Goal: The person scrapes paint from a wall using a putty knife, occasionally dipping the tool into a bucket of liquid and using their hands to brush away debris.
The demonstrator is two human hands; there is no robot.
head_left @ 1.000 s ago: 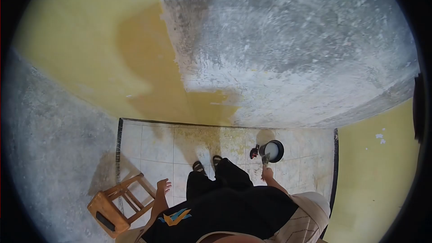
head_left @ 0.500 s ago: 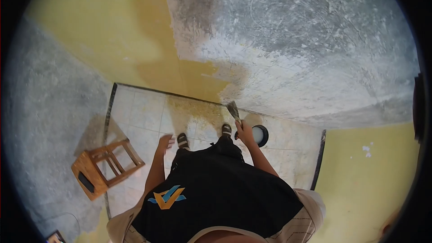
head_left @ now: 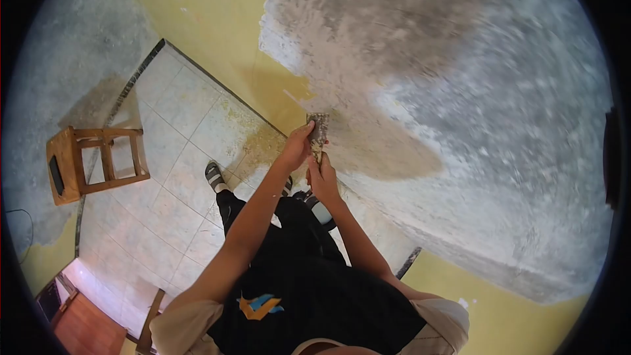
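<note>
A flat-bladed scraper [head_left: 318,130] is pressed against the wall where yellow paint [head_left: 263,85] meets bare grey plaster [head_left: 460,79]. My right hand [head_left: 323,176] grips its handle from below. My left hand [head_left: 297,146] reaches across and holds the left side of the blade. Both arms are stretched out in front of me. A small container with white contents [head_left: 320,211] shows on the floor just under my right forearm, mostly hidden.
A wooden stool [head_left: 92,161] stands on the tiled floor [head_left: 177,138] at the left. My sandalled foot [head_left: 214,176] is on the tiles near the wall's base. Scraped debris lies on the tiles below the scraper.
My right hand lifted the scraper from the container on the floor up to the wall. My left hand, free before, has come onto the blade. The view has swung to the right.
</note>
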